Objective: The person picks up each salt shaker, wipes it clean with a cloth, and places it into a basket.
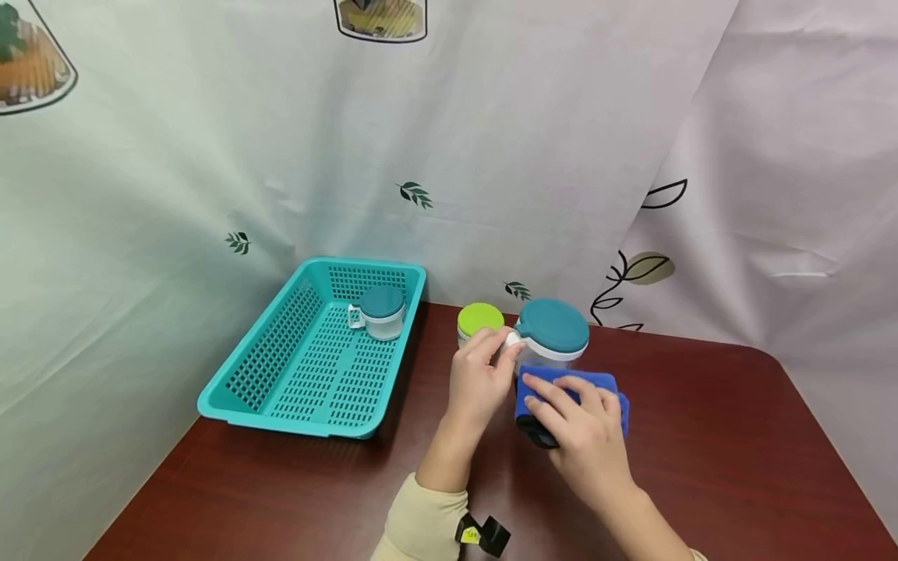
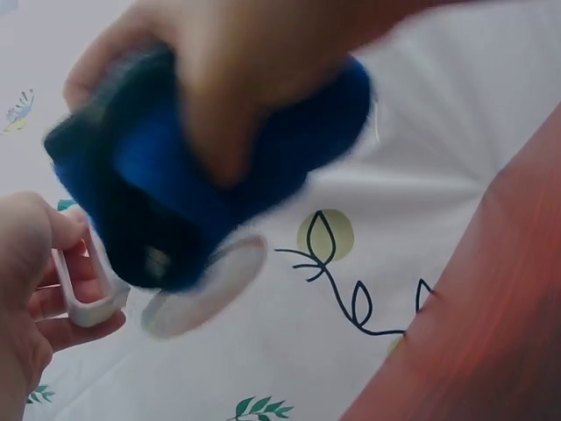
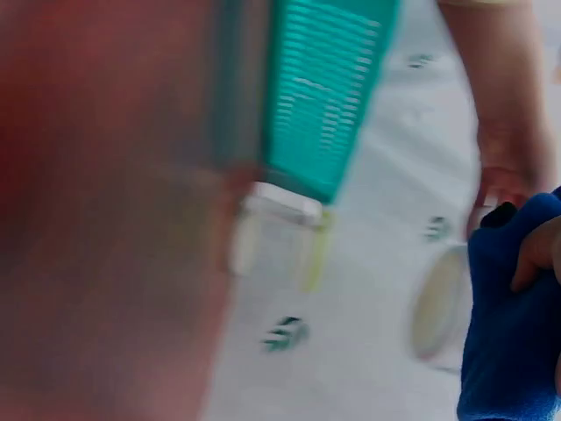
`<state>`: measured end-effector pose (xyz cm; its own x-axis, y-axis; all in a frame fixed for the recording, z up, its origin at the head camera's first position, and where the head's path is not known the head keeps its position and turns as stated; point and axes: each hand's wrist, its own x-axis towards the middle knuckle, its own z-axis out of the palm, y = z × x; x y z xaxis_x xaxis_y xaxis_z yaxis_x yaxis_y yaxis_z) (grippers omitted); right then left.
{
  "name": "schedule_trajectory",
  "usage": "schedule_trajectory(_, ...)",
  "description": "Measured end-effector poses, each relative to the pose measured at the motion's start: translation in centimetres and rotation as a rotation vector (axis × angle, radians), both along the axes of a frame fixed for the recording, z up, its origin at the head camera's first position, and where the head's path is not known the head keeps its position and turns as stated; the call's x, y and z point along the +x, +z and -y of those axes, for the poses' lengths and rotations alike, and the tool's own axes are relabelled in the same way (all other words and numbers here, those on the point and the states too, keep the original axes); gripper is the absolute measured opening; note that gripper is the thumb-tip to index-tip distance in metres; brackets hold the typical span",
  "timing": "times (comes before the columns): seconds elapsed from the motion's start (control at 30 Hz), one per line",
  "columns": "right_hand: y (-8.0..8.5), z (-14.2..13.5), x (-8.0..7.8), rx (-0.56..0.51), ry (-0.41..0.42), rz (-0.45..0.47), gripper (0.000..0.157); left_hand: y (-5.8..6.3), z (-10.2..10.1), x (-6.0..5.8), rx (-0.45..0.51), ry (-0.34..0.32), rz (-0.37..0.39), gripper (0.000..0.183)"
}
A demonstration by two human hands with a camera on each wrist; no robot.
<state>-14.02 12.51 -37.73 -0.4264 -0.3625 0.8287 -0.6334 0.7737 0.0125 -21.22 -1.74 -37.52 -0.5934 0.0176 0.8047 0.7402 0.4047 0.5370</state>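
Nearest you, your right hand (image 1: 588,436) grips a folded blue cloth (image 3: 507,351), fingers spread over one side and thumb on the other, probably to spread pressure over a curved surface. The cloth lies across the body of the large teal-lidded jar (image 1: 554,331); blur hides exactly where they touch. Your left hand (image 1: 480,382) curls round the jar's white handle (image 2: 92,310), likely so it cannot turn under the rubbing. The wrist views show the jar's base, so you seem to hold it off the counter (image 1: 722,436). Behind your left hand stands a green-lidded jar (image 1: 480,318), within easy reach. Farther left, the turquoise basket (image 1: 281,421) leaves your hands room; a small teal-lidded jar (image 1: 383,313) sits upright in its far right corner.
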Motion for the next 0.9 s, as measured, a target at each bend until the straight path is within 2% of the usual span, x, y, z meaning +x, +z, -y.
schedule_trajectory(0.1, -0.3, -0.3, 0.2, -0.004, 0.022, 0.002, 0.043, 0.1, 0.3, 0.0, 0.013, -0.031, -0.002, 0.021)
schedule_trajectory(0.3, 1.8, -1.3, 0.6, -0.104, 0.069, -0.034, 0.04, 0.4, 1.2, 0.1, 0.047, -0.114, 0.026, 0.023)
schedule_trajectory(0.5, 0.3, -1.9, 0.5, -0.088, 0.171, -0.026, 0.037, 0.2, 1.8, 0.0, 0.161, -0.2, 0.123, 0.025)
schedule_trajectory(0.63, 0.2, -2.6, 0.2, -0.099, 0.216, -0.039, 0.035, 0.2, 2.3, -0.3, 0.169, -0.222, 0.181, 0.024)
schedule_trajectory(0.8, 1.5, -3.2, -0.5, -0.252, 0.268, -0.136, 0.031, 1.6, 2.9, 0.6, 0.157, -0.25, 0.189, 0.022)
schedule_trajectory(0.9, 1.7, -2.8, -0.4, -0.318, 0.325, -0.132, 0.029, 2.4, 3.2, 1.3, 0.168, -0.261, 0.19, 0.021)
